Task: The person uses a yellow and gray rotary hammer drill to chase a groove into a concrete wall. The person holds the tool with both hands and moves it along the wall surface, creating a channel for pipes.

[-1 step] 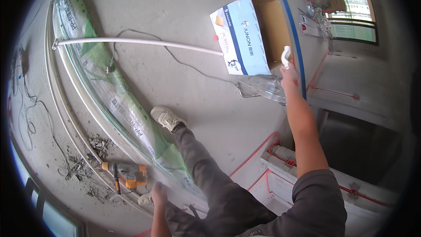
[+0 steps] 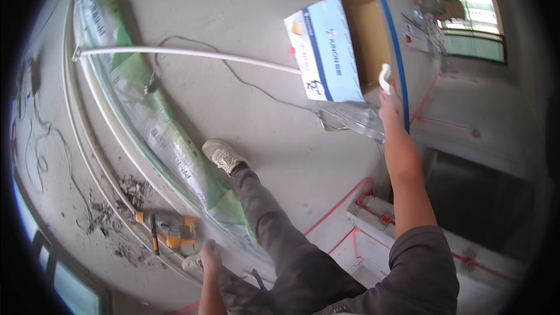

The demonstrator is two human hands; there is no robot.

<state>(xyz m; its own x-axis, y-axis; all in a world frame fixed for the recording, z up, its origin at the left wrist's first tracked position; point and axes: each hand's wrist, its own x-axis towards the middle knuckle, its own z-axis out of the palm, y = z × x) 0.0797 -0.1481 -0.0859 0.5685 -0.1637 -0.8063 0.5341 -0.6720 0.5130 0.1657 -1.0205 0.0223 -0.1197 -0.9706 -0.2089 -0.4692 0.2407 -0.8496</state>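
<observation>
In my right hand (image 2: 389,105), at the end of an outstretched arm, is a white curved pipe fitting (image 2: 385,77). My fingers are closed round its lower end, and its free end points up. Behind the fitting is the open side of a blue and white cardboard box (image 2: 335,52); I cannot tell whether they touch. A grey wire-caged fan (image 2: 360,118) lies just beside this hand. My left hand (image 2: 210,254) hangs low by my left leg, close to an orange and grey power drill (image 2: 169,228). Its fingers are too blurred to read.
Long white pipes (image 2: 108,189) and green-and-clear plastic wrapping (image 2: 157,128) run along the floor at left. One white pipe (image 2: 192,53) lies crosswise towards the box, over a grey cable (image 2: 242,83). Rubble (image 2: 131,189) lies near the drill. Red conduit (image 2: 350,198) follows the ledge at right.
The whole picture has shifted slightly to the right and blurred a little. My right hand keeps its hold on the pipe fitting beside the box.
</observation>
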